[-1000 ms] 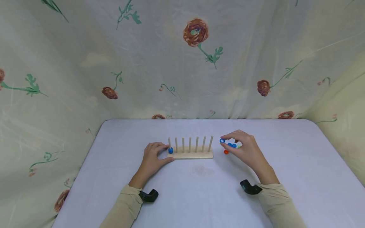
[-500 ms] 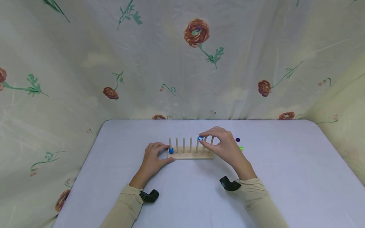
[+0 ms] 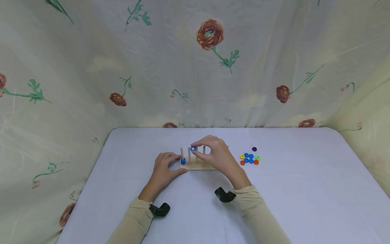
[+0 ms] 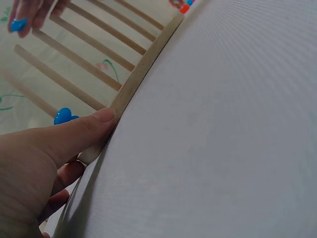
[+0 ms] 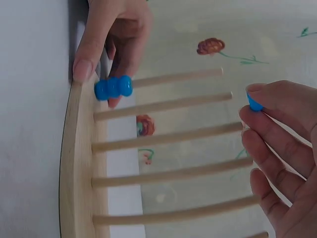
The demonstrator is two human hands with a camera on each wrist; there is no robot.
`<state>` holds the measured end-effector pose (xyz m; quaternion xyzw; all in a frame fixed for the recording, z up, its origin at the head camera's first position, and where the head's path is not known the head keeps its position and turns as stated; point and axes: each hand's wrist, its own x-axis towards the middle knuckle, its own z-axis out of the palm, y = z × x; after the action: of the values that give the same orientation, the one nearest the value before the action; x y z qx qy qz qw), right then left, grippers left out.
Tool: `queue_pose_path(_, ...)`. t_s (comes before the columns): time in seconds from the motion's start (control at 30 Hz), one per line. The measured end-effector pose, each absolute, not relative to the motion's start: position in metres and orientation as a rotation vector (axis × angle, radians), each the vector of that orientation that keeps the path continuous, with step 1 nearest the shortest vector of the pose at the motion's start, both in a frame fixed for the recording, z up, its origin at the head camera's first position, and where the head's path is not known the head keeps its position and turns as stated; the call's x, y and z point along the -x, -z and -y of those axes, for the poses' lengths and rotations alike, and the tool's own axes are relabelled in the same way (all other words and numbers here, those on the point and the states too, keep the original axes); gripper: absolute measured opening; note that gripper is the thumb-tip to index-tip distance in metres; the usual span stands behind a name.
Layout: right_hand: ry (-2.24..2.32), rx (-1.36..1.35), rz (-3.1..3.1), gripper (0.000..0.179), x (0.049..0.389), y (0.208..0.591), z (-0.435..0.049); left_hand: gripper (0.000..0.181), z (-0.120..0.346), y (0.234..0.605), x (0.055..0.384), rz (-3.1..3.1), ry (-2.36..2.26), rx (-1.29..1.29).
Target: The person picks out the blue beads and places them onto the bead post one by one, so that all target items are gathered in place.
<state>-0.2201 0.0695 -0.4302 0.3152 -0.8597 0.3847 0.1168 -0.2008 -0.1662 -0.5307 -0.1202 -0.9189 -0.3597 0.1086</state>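
The left hand (image 3: 163, 168) still grips the pegboard (image 3: 195, 166) at nine o'clock, beside stacked blue rings (image 3: 183, 161) on the end peg (image 3: 181, 153); the right hand (image 3: 217, 153), pinching another blue ring (image 5: 254, 104), has swept across from loose rings (image 3: 251, 156) at three o'clock, nearer that stack, unthreaded!

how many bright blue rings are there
8 bright blue rings: three on the end peg by the left hand, one pinched in the right hand, four on the table.
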Motion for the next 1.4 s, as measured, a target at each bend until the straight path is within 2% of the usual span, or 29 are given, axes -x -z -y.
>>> queue_pose_path(0.6, -1.065, -0.893, 2.472, 0.021, 0.222, 0.436, -0.035, 0.053, 0.165, 0.532, 0.199, 2.712, 1.085, 0.335)
queue_pose_path(1.0, -0.938, -0.868, 2.421, 0.018, 0.222, 0.441, -0.029, 0.054, 0.165, 0.531, 0.201, 2.703, 1.085, 0.365)
queue_pose_path(1.4, -0.914, -0.861, 2.405, 0.028, 0.222, 0.440, -0.029, 0.056, 0.167, 0.530, 0.202, 2.708, 1.061, 0.367)
